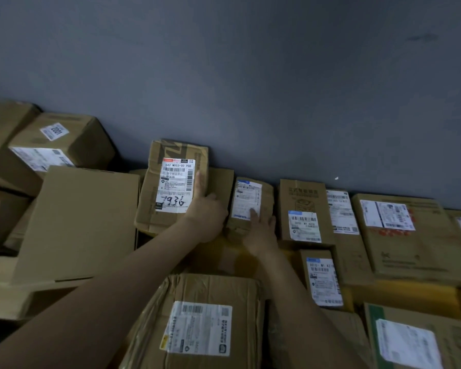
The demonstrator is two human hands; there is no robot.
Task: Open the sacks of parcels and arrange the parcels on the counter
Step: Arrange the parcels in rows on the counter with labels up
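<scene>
My left hand (205,214) is gripping the crumpled box (171,187) by its right edge. The thumb is lying straight up its face beside the white label with 7936 inked on it, and the fingers are curling at the side. That is a dented, creased carton, standing up against the grey wall (250,75) at the far side.

My right hand (261,231) is lying flat and loose, holding nothing. Its fingers are pressing on the small parcel (250,201) just right of the crumpled box, with one fingertip on its pale label. The parcel is soft-cornered brown cardboard, also up against the wall.

Parcels are crowding in everywhere. A plain carton (77,222), smooth and unlabelled, is leaning in on the left, touching the crumpled box. Farther left, a box with a 2001 sticker (56,145) is sitting high on the pile.

Right of my right hand, a tall printed box (304,206) is standing close, with a narrow box (322,278) in front of it and a wide flat box (410,235) beyond.

Near me, between my forearms, a tape-wrapped box (210,315) is lying label-up, glossy and wrinkled. Bits of the yellow desk (423,294) are showing between the cartons.
</scene>
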